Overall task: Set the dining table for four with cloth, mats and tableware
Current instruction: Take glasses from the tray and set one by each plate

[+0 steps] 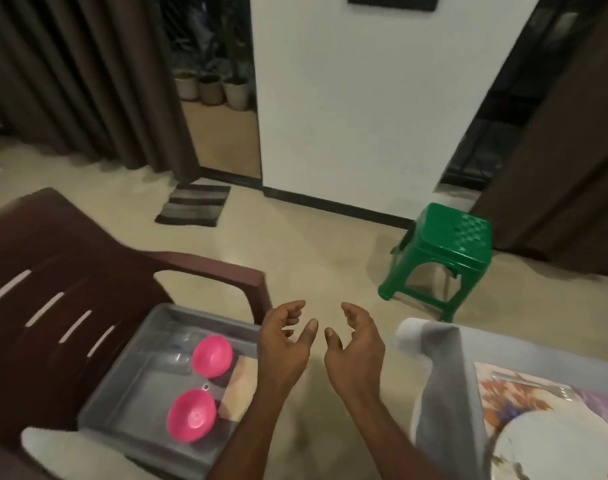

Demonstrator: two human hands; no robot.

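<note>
**Desk:** Talk me through it. What did the hands have?

**Me:** Nothing at all. From my feed the left hand [284,344] and the right hand [355,344] hung side by side over bare floor, fingers loosely curled, palms turned toward each other, thumbs near but apart. Neither one touched anything.

**Desk:** And the tableware?

**Me:** Off to the left of the left hand, lower down. A grey tray [129,393] sat on the seat of a brown plastic chair [70,271]. Two pink bowls lay in it: the upper pink bowl [212,355] just beside the left wrist, the lower pink bowl [191,415] nearer me. Both faced up, open side to the camera, lined up roughly along the tray's long axis, which ran from near-left to far-right. A folded tan mat [240,389] lay at the tray's right edge, partly behind the forearm. There was clear glassware further back in the tray, too blurred to count.

**Desk:** The table?

**Me:** Right of the right hand. I saw its corner under a grey cloth [444,393], with a floral mat [510,396] and a white plate [552,452] on it. A green stool [444,251] stood beyond.
</note>
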